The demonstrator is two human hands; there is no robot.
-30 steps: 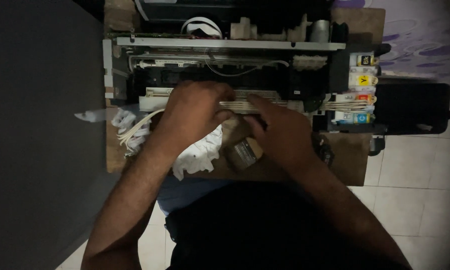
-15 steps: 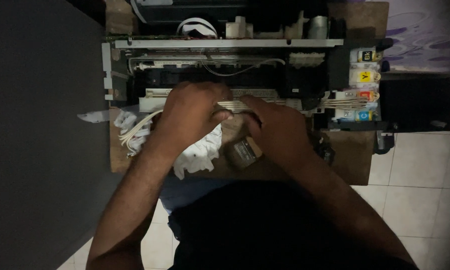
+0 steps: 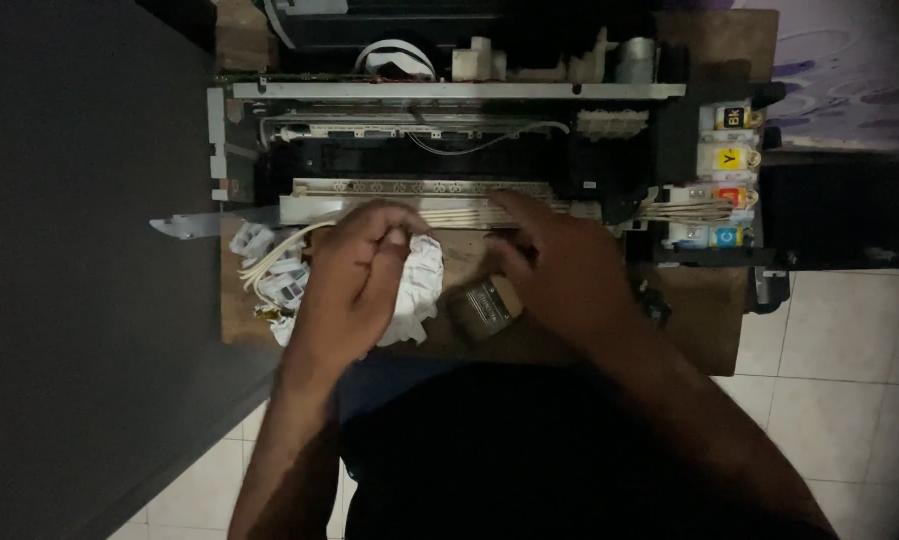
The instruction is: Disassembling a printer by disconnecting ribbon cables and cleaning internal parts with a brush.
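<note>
Dim room, tiled floor (image 3: 830,330) seen at right; wooden board (image 3: 705,320) set beneath opened printer (image 3: 450,150), casing removed. Ink tanks (image 3: 727,175) mounted at right side. Risk judged: thin tubes (image 3: 470,213) could be kinked or pulled loose if tugged, ink spilled onto board. Left hand (image 3: 355,270) curled nearly closed, crumpled white tissue (image 3: 420,285) gripped, near printer's front edge. Right hand (image 3: 560,265) half open, fingertips laid on tubes; grasp cannot be told. Small grey part (image 3: 487,303) left between hands.
</note>
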